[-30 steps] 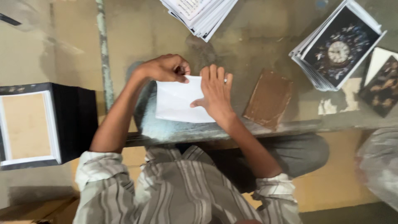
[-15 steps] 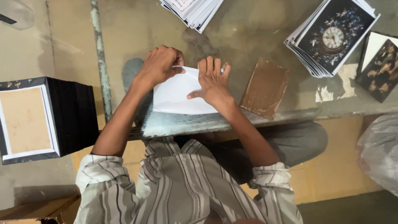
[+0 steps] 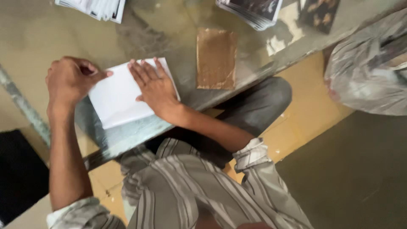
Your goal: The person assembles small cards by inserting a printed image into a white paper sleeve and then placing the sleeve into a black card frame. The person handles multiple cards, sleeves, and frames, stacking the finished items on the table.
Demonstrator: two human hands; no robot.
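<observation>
A folded white sheet of paper [image 3: 116, 97] lies on the glass table top [image 3: 169, 38] near its front edge. My right hand [image 3: 153, 87] rests flat on the sheet's right half, fingers spread and pointing away from me. My left hand [image 3: 70, 78] is curled at the sheet's upper left corner, with its index finger pressing along the top edge. Neither hand lifts the sheet off the glass.
A brown card [image 3: 216, 58] lies right of the paper. A stack of white printed sheets [image 3: 95, 7] sits at the top left, dark picture cards [image 3: 254, 10] at the top. A crumpled plastic bag [image 3: 371, 68] is at the right, a black box [image 3: 21, 176] at the lower left.
The view has swung and tilted, so the table shifts up and left. Both hands stay on the paper; my left index finger now stretches along its top edge.
</observation>
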